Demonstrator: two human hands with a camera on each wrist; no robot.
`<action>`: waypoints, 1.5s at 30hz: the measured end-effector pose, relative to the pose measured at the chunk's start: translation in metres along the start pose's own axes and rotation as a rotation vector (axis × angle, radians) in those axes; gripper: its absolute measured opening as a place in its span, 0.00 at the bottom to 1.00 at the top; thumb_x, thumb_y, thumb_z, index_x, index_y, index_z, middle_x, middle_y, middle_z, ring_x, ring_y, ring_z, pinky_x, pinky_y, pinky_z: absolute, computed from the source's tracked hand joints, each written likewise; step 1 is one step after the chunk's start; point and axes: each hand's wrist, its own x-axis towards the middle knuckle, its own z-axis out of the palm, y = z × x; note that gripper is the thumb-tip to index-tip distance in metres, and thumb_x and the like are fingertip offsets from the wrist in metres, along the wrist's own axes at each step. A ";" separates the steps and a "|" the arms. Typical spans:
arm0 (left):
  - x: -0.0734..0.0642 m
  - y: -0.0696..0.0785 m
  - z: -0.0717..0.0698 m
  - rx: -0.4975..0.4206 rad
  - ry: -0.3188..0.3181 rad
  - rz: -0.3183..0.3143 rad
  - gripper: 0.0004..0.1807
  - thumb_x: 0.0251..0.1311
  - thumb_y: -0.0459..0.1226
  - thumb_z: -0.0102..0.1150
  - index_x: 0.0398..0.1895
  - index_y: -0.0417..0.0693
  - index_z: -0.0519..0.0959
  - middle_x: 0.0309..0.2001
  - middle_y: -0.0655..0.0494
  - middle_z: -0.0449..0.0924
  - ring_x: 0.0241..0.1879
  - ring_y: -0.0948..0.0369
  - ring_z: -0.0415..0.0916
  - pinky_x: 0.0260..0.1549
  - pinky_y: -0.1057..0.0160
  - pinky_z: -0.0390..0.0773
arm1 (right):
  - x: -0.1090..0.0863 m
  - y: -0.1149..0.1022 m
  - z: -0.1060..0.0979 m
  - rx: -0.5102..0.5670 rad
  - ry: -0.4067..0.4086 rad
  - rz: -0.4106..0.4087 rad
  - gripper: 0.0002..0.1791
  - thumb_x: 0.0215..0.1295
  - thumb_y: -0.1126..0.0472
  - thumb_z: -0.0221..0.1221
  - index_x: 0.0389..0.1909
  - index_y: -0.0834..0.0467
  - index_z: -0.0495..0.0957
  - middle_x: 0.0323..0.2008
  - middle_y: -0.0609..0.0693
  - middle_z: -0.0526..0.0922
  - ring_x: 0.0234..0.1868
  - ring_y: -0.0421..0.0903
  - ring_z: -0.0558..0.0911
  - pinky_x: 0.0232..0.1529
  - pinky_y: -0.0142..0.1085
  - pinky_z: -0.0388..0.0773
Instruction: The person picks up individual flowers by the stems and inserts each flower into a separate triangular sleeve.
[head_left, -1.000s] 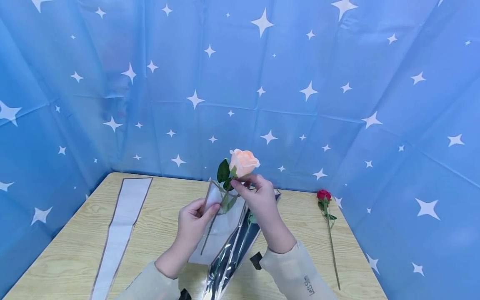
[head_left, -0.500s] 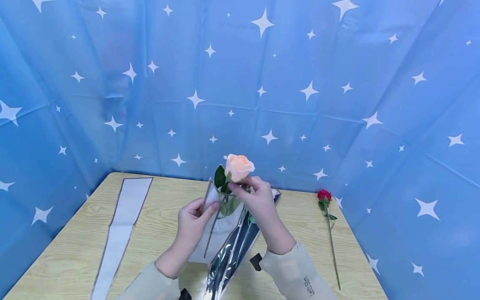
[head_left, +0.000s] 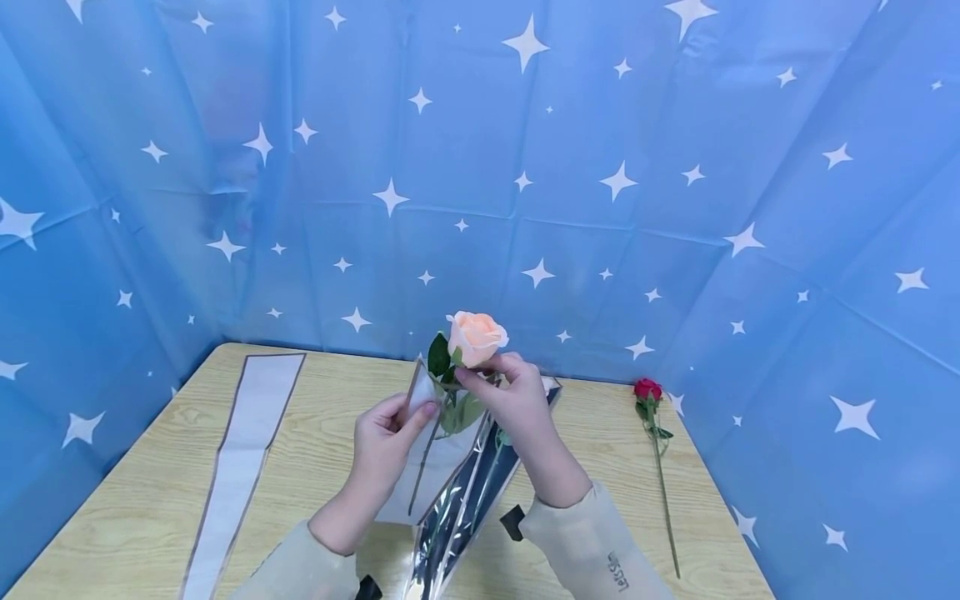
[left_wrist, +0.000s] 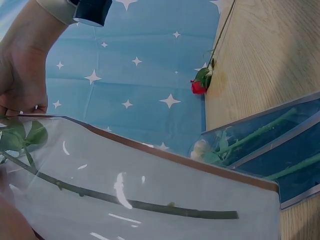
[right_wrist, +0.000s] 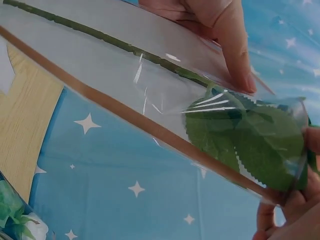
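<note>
A peach artificial rose (head_left: 477, 339) stands with its bloom above the mouth of a clear-fronted white flower sleeve (head_left: 442, 467) edged in brown. Its stem (left_wrist: 130, 204) and lower leaves (right_wrist: 265, 145) lie inside, seen through the film. My left hand (head_left: 386, 446) pinches the sleeve's left edge, thumb on the clear front. Just beneath the bloom, my right hand (head_left: 517, 400) pinches the rose at the sleeve's mouth; those fingertips are partly hidden by the flower and leaves.
Right behind the white sleeve lies a dark clear-fronted sleeve (head_left: 487, 475) with a white flower (left_wrist: 201, 150) in it. A red rose (head_left: 648, 390) lies at the table's right. Another white sleeve (head_left: 258, 408) lies flat at left. A blue starred curtain (head_left: 480, 167) encloses the table.
The peach rose has moved down and slightly left, its stem and leaves deeper in the sleeve; my right hand moved with it. My left hand has stayed at the sleeve's edge.
</note>
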 end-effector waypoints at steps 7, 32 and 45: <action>0.001 0.000 0.000 -0.022 0.016 0.017 0.03 0.55 0.28 0.63 0.31 0.34 0.83 0.15 0.57 0.70 0.16 0.70 0.60 0.16 0.72 0.62 | 0.001 0.001 0.003 -0.042 -0.014 -0.014 0.12 0.54 0.60 0.68 0.39 0.57 0.85 0.38 0.51 0.80 0.44 0.45 0.72 0.49 0.44 0.68; 0.006 -0.031 -0.001 -0.061 0.043 -0.049 0.05 0.56 0.34 0.65 0.32 0.40 0.84 0.16 0.59 0.70 0.18 0.66 0.62 0.18 0.71 0.64 | 0.000 -0.001 -0.022 0.075 -0.028 -0.412 0.37 0.59 0.54 0.63 0.67 0.53 0.58 0.67 0.47 0.62 0.64 0.49 0.63 0.58 0.46 0.59; 0.005 -0.026 -0.001 -0.070 0.048 -0.041 0.06 0.55 0.35 0.66 0.32 0.41 0.84 0.15 0.58 0.69 0.18 0.66 0.62 0.18 0.70 0.63 | 0.000 -0.010 -0.022 -0.185 -0.090 -0.739 0.24 0.73 0.53 0.39 0.64 0.56 0.68 0.66 0.50 0.68 0.68 0.49 0.63 0.64 0.54 0.47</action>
